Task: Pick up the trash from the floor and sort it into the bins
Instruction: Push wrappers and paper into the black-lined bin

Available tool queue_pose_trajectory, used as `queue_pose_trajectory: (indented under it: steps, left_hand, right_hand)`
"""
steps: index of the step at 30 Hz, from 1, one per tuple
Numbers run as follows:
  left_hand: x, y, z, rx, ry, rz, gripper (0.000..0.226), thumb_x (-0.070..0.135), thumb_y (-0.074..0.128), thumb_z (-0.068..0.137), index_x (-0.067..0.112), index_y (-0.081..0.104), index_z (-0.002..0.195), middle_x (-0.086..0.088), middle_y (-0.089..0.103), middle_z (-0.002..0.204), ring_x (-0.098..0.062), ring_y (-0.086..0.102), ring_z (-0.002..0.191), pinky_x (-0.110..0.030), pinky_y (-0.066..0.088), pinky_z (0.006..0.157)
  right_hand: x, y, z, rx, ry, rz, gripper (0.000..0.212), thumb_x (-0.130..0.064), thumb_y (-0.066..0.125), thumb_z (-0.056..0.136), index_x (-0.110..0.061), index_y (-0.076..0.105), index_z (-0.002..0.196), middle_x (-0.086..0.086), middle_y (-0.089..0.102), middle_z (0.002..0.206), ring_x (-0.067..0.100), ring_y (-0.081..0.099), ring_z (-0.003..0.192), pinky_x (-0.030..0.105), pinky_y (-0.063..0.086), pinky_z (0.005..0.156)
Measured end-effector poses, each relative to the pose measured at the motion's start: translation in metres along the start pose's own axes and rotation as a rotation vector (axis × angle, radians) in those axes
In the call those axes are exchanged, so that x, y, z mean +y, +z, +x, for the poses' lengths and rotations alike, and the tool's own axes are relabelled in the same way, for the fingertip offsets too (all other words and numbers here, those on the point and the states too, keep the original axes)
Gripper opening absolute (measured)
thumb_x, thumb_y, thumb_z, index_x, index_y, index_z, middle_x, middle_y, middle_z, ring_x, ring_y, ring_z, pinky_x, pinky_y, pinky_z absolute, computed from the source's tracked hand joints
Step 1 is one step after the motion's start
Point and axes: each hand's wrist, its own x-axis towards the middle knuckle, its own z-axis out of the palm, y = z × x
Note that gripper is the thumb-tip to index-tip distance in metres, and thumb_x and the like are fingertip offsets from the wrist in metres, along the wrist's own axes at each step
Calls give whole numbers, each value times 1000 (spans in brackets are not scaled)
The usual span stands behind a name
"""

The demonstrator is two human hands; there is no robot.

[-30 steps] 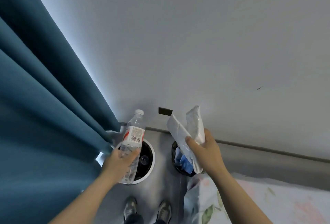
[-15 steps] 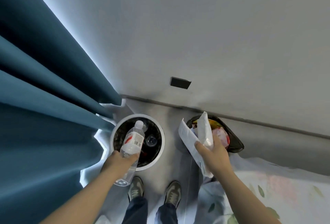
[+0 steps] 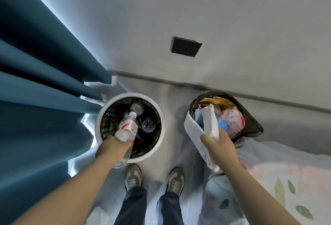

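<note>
The white-rimmed bin (image 3: 161,117) lies directly beyond the left hand (image 3: 114,148), and it already holds clear bottles. The black-bagged bin (image 3: 251,126) sits just past the right hand (image 3: 221,144), heaped with coloured wrappers. The sorting looks settled, so the step in hand is the drop.

The right hand grips two white pieces together, a flat white packet (image 3: 192,131) and a crinkled wrapper (image 3: 211,120), with the thumb pressed across the packet. Only the wrapper's tip overhangs that bin's near rim, and the packet's tip is still short of it. I would carry the hand further over the heap before loosening it, since light film may drift or slide off so full a pile.

The left hand's fingers curl round the lower body of the plastic water bottle (image 3: 126,128), which tilts cap-first over the opening. Spreading the fingers there should let it fall in. The bottle's base is still on the hand's near side of the rim, so a short push forward first would be safer.

Compared with a second ago, the view has tipped down. The dark wall socket (image 3: 186,46) sits higher in the frame, and both bins show whole. The bottle, then nearly upright with its cap against the wall, now leans into the opening. The white pieces, then raised before the wall, now reach toward the black-bagged bin.
</note>
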Motion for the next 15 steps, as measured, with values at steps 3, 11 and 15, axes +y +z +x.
queue_pose_trajectory:
  steps: [3,11,15]
  left_hand:
    - [10,7,2,76,62,149,58,49,61,82,6,51,119,-17,58,120,-36,58,105,-34,44,76]
    - [65,36,-14,8,375,201,41,42,62,83,13,57,111,-9,62,112,-29,58,101,-37,50,87]
    - [93,55,-23,-18,447,221,49,43,60,85,11,53,122,-7,61,120,-28,58,110,-38,49,91]
  right_hand:
    - [9,2,9,4,17,-3,37,-30,65,85,-27,38,110,0,54,100,17,55,86,31,46,72]
    - [21,-16,35,65,72,-35,39,-32,64,84,-20,42,115,1,54,98,18,54,84,35,49,73]
    - [29,-30,55,115,71,-39,48,-32,64,83,-13,45,123,6,58,103,23,56,87,32,44,69]
